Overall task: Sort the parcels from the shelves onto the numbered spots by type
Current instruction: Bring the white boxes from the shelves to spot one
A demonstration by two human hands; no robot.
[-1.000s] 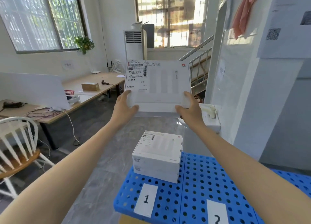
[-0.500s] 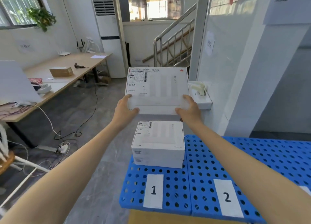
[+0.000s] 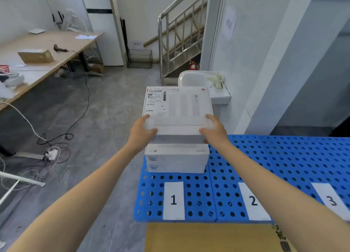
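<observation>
both hands gripped the white box (image 3: 178, 107) by its near corners, left hand (image 3: 141, 132) on one side, right hand (image 3: 215, 132) on the other. it sat right over a second box (image 3: 177, 159) on the blue pallet (image 3: 265, 166), behind the label "1" (image 3: 173, 200); whether they touched couldn't be told.

A white box (image 3: 178, 107) with a shipping label on top is gripped at its near corners by the left hand (image 3: 141, 132) and the right hand (image 3: 214, 131). It is held directly over a second white box (image 3: 177, 159), which stands on a blue perforated board (image 3: 284, 157) behind the tag marked 1 (image 3: 173, 200). Whether the boxes touch cannot be told. The tag marked 2 (image 3: 252, 200) and the tag marked 3 (image 3: 331, 200) are seen further right. A brown carton (image 3: 36, 56) lies on a wooden table (image 3: 56, 41) at the left.
</observation>
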